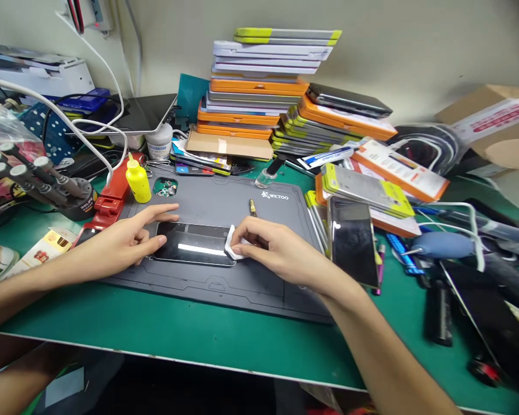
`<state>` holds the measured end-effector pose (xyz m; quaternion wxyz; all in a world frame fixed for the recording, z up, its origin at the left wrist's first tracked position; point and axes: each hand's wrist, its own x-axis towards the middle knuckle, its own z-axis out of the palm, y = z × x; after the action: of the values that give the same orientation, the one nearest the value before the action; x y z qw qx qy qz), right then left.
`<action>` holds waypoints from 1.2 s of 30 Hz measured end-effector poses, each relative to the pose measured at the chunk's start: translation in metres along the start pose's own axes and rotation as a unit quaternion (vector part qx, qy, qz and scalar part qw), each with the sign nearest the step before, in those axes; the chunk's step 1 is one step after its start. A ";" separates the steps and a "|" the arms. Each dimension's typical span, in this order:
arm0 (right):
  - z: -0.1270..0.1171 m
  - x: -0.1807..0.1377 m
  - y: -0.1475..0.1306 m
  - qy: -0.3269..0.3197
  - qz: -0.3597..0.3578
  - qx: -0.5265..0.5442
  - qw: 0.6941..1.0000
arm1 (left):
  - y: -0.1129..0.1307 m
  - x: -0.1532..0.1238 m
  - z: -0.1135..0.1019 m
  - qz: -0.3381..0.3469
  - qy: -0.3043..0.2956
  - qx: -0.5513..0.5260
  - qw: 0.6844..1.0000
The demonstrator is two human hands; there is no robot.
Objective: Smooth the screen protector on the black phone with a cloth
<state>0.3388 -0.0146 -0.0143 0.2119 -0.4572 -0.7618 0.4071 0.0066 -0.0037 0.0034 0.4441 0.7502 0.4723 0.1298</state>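
A black smartphone [190, 243] lies flat on the dark grey work mat [216, 199], its glossy face up with a bright reflection across it. At its left end rests my left hand [136, 233], the thumb on the glass, the index finger along the far edge and the other fingers curled, holding the phone steady. Pinched in my right hand [262, 242] is a folded white wipe [232, 245], which touches the phone's right end. Beyond my right hand, a small brass-tipped tool [253, 207] lies on the mat. A glass bottle with a black cap [270, 173] stands at the mat's far edge.
A yellow squeeze bottle [138, 181] and a red tool [110, 202] stand left, near a screwdriver holder [75, 199]. Stacked flat boxes [259, 86] rise behind. Right of the mat lie another phone [352, 242], more boxes [365, 187] and a blue blower bulb [443, 246].
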 end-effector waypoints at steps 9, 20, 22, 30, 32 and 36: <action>-0.002 -0.001 0.001 -0.038 -0.018 0.001 0.999 | 0.003 0.001 0.000 0.002 -0.004 0.024 1.000; 0.006 -0.002 0.004 -0.015 -0.045 -0.036 0.998 | 0.011 -0.003 -0.003 -0.036 0.016 -0.038 0.998; 0.006 -0.003 0.004 -0.002 -0.047 -0.053 0.997 | 0.010 -0.001 -0.005 -0.033 0.028 -0.098 0.994; 0.011 -0.005 -0.002 -0.031 -0.076 -0.096 0.992 | 0.007 0.007 -0.005 -0.031 0.069 -0.289 0.954; 0.014 -0.003 0.001 0.003 -0.096 -0.125 0.988 | 0.008 0.007 -0.005 -0.026 0.076 -0.296 0.952; 0.017 0.001 0.007 0.104 -0.140 -0.169 0.970 | 0.006 0.007 -0.004 -0.012 0.087 -0.304 0.949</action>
<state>0.3301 -0.0197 -0.0295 0.2648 -0.4150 -0.8498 0.1885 0.0111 0.0034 0.0090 0.6102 0.5595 0.4562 0.3263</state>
